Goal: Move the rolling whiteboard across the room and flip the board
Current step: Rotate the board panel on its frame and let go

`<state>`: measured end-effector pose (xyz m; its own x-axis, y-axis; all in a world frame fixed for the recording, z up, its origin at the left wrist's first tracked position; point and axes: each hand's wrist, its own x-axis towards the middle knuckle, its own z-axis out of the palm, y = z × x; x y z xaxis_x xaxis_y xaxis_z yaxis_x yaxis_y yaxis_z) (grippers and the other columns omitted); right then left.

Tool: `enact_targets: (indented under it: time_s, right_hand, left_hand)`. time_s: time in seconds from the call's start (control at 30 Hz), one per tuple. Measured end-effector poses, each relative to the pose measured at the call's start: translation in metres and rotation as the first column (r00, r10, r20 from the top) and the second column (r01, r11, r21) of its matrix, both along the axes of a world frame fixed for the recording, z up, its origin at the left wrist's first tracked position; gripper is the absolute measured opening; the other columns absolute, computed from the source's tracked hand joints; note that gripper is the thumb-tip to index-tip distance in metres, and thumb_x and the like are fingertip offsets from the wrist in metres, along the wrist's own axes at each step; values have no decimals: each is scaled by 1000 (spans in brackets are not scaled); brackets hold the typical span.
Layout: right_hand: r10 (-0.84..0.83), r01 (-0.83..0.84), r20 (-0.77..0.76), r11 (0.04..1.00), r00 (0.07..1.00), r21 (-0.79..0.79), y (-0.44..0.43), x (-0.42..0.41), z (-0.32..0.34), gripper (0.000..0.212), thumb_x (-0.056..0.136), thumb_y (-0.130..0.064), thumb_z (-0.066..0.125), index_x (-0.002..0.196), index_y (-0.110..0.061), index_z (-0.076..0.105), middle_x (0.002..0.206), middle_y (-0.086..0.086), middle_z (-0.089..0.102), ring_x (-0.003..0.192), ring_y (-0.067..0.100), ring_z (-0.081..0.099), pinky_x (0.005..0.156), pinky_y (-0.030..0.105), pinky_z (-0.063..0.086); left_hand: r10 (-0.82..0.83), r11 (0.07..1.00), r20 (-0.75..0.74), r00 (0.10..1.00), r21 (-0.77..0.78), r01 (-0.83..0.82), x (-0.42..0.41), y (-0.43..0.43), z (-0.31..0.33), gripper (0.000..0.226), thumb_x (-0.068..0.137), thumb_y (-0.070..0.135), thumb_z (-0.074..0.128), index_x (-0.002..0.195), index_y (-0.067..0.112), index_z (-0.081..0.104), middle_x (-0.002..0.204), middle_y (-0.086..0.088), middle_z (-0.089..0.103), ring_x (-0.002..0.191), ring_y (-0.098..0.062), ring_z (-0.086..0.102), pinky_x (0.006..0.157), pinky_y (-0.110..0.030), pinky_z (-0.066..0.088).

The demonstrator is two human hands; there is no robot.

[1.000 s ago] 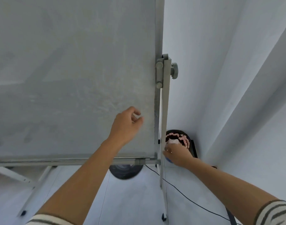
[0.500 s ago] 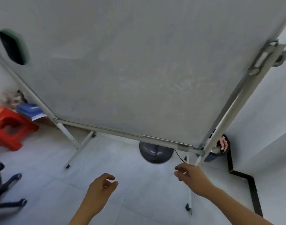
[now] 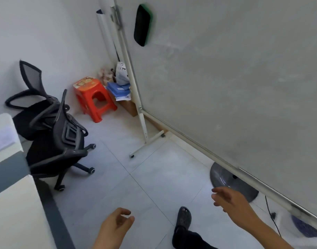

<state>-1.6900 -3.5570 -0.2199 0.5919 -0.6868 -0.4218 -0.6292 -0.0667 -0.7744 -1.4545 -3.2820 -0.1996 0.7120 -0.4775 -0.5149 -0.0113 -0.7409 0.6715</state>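
The whiteboard (image 3: 235, 78) is seen filling the right of the view, its lower rail slanting down to the right above the tiled floor (image 3: 154, 168), with a black eraser (image 3: 142, 25) stuck near its upper left. Both hands are held free of it: the left hand (image 3: 116, 225) with fingers loosely curled and empty, the right hand (image 3: 231, 200) with fingers apart, just short of the rail. A black chair (image 3: 51, 123) and a red stool (image 3: 93, 97) are noted to the left

arms (image 3: 258, 225): bare | trousers (image 3: 190, 239): dark | shoe (image 3: 184, 216): dark, perhaps a perforated clog
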Motion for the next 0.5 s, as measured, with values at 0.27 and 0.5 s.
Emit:
enact_targets:
  time_s: [0.27, 0.5]
  right_hand:
    - [116, -116, 52, 993, 992, -15, -89, 177, 12, 14, 90, -31, 62, 103, -29, 64, 92, -7, 73, 81, 8, 72, 78, 34, 57]
    - [182, -173, 65, 976, 981, -130, -143, 308, 42, 22, 87, -32, 65, 108, -28, 64, 91, -9, 72, 85, 9, 70, 78, 35, 57]
  left_hand:
    - [124, 992, 64, 990, -14, -124, 138, -72, 26, 5, 85, 26, 70, 86, 25, 65, 81, -13, 73, 79, -27, 69, 78, -41, 55]
    - [79, 990, 109, 991, -127, -65, 243, -138, 56, 6, 89, 32, 64, 94, 29, 63, 88, -12, 72, 85, -27, 68, 81, -44, 55]
